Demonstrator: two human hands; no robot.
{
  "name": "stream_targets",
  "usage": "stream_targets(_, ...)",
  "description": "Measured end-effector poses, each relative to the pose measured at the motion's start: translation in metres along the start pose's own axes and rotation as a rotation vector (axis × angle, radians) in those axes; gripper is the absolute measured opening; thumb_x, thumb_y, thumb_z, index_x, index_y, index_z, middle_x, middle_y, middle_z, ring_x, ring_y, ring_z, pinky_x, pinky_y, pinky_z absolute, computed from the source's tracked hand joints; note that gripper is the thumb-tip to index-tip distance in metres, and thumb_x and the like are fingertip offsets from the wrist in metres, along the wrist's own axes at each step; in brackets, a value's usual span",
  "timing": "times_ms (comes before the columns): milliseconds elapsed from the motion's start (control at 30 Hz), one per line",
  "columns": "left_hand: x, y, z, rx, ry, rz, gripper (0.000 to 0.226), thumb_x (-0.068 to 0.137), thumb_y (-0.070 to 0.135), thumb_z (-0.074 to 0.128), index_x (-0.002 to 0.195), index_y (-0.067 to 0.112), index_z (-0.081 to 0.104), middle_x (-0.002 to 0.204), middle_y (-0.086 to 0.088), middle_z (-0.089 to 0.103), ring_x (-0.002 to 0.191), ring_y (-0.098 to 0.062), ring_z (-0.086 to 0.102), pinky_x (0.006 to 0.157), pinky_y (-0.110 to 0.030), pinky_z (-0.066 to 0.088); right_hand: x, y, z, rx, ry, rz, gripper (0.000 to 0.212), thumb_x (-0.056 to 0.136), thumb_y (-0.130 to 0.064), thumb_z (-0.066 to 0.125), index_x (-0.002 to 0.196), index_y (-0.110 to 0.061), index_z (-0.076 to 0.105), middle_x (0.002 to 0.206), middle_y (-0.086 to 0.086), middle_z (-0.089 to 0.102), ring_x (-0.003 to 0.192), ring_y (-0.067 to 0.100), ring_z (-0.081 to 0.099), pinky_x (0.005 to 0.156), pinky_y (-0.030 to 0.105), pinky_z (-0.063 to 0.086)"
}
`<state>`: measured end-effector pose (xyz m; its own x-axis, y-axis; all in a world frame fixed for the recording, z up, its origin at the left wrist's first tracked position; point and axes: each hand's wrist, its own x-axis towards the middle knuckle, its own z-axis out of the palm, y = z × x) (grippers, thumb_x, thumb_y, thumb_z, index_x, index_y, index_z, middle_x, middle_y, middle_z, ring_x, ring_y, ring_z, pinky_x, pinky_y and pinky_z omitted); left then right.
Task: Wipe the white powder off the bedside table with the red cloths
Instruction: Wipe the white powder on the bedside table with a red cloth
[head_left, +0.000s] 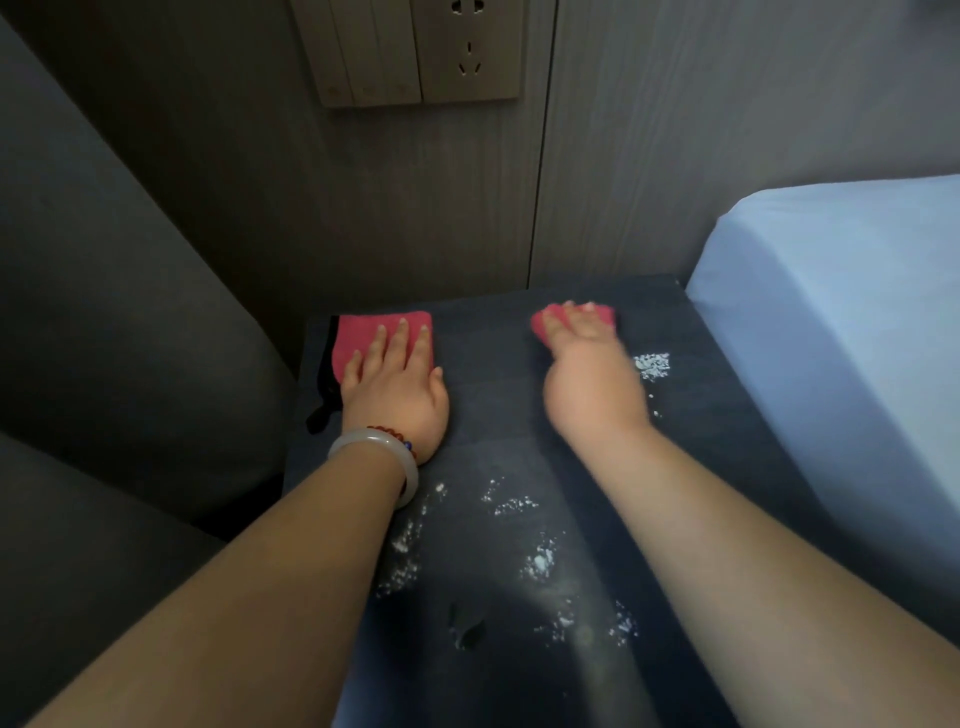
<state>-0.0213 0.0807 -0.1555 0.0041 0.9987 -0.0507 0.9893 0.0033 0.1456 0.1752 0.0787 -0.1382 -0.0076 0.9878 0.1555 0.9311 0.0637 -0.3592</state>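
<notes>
The dark bedside table (488, 395) fills the middle of the view. My left hand (397, 387) lies flat with straight fingers on a red cloth (358, 338) at the table's far left. My right hand (589, 374) is blurred and presses a second, bunched red cloth (545, 319) at the far middle; most of that cloth is hidden under the fingers. White powder (652, 365) lies just right of my right hand. More powder patches (540, 561) are scattered over the near half, between my forearms.
A bed with a pale blue sheet (841, 332) adjoins the table's right side. A grey upholstered seat (119, 332) stands close on the left. The wood-panelled wall (405, 208) behind carries a switch and socket plate (415, 52). A dark strap (324, 384) hangs beside the left cloth.
</notes>
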Motion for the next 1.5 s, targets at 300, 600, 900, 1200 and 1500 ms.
stream_targets(300, -0.001, 0.000, 0.001, 0.002, 0.011, 0.007, 0.057, 0.101, 0.040, 0.018, 0.155, 0.026, 0.008, 0.164, 0.002, 0.004, 0.150, -0.019, -0.002, 0.120, -0.042, 0.002, 0.006, 0.002, 0.022, -0.136, -0.125, 0.165, 0.054, 0.101, -0.031, 0.025, 0.154, -0.027, 0.016, 0.163, 0.005, 0.008, 0.149, 0.032, 0.001, 0.121, 0.041, 0.003)
stream_targets(600, -0.002, 0.001, -0.001, 0.014, 0.004, 0.007, 0.056, 0.102, 0.039, 0.017, 0.155, 0.025, 0.007, 0.164, 0.002, 0.003, 0.150, -0.019, -0.003, 0.120, -0.043, 0.001, 0.031, 0.056, -0.008, -0.210, -0.207, 0.434, 0.055, 0.103, -0.034, 0.016, 0.155, -0.027, 0.000, 0.163, 0.003, -0.007, 0.149, 0.031, -0.009, 0.121, 0.043, 0.000)
stream_targets(900, -0.003, 0.002, -0.004, 0.012, -0.009, 0.001, 0.056, 0.102, 0.040, 0.017, 0.155, 0.026, 0.006, 0.164, 0.003, 0.001, 0.149, -0.017, -0.004, 0.120, -0.041, 0.000, 0.027, 0.029, 0.018, -0.219, -0.228, 0.051, 0.055, 0.102, -0.037, 0.013, 0.155, -0.026, 0.003, 0.163, -0.002, -0.003, 0.150, 0.025, -0.004, 0.121, 0.042, 0.004)
stream_targets(1200, -0.001, 0.001, -0.001, 0.020, 0.009, 0.003, 0.057, 0.101, 0.040, 0.018, 0.155, 0.026, 0.008, 0.164, 0.002, 0.003, 0.150, -0.017, -0.002, 0.120, -0.042, 0.002, 0.033, -0.003, 0.026, -0.179, -0.218, -0.048, 0.055, 0.103, -0.034, 0.015, 0.155, -0.021, 0.005, 0.163, 0.002, 0.001, 0.150, 0.025, -0.003, 0.121, 0.042, 0.001)
stream_targets(1500, -0.002, 0.002, -0.002, 0.019, -0.003, 0.002, 0.057, 0.101, 0.040, 0.018, 0.155, 0.026, 0.007, 0.164, 0.003, 0.001, 0.149, -0.017, -0.004, 0.120, -0.042, 0.001, 0.067, 0.103, -0.008, -0.290, -0.203, 0.313, 0.056, 0.101, -0.036, 0.010, 0.155, -0.024, 0.001, 0.164, 0.005, -0.003, 0.149, 0.028, -0.004, 0.121, 0.044, 0.001)
